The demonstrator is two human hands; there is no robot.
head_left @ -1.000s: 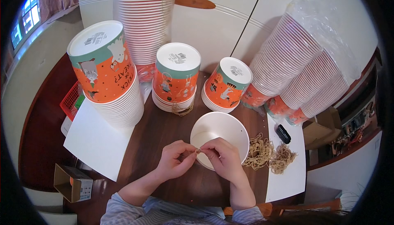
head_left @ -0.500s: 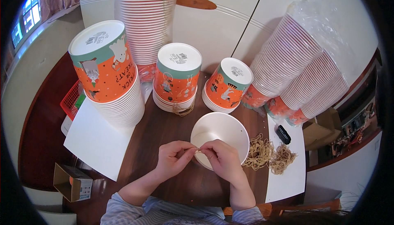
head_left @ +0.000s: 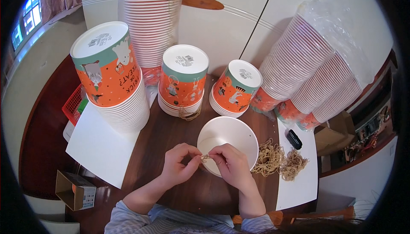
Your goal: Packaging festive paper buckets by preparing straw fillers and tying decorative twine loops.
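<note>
Between my fingertips is a short piece of tan string (head_left: 205, 157), with small loops showing. My left hand (head_left: 183, 161) pinches one end and my right hand (head_left: 230, 164) the other, over the near rim of a white paper bucket (head_left: 228, 132). The bucket's open mouth faces up and its inside is white; a small dark hole shows high on its right wall. To the right of the bucket lie two tangled heaps of tan string (head_left: 268, 159), the farther-right heap (head_left: 294, 165) resting on a white sheet.
Upturned orange-and-green stacks of buckets stand behind: tall (head_left: 106, 69), middle (head_left: 183, 80) with string at its base, small (head_left: 235, 88). Plastic-wrapped bucket stacks (head_left: 294, 59) lean at right. A black object (head_left: 294, 139) lies on the white sheet (head_left: 294, 191). A cardboard box (head_left: 76, 190) sits lower left.
My hands have drawn slightly apart, and more of the looped string shows between my fingertips. The view has shifted a little; the other objects stay in place.
</note>
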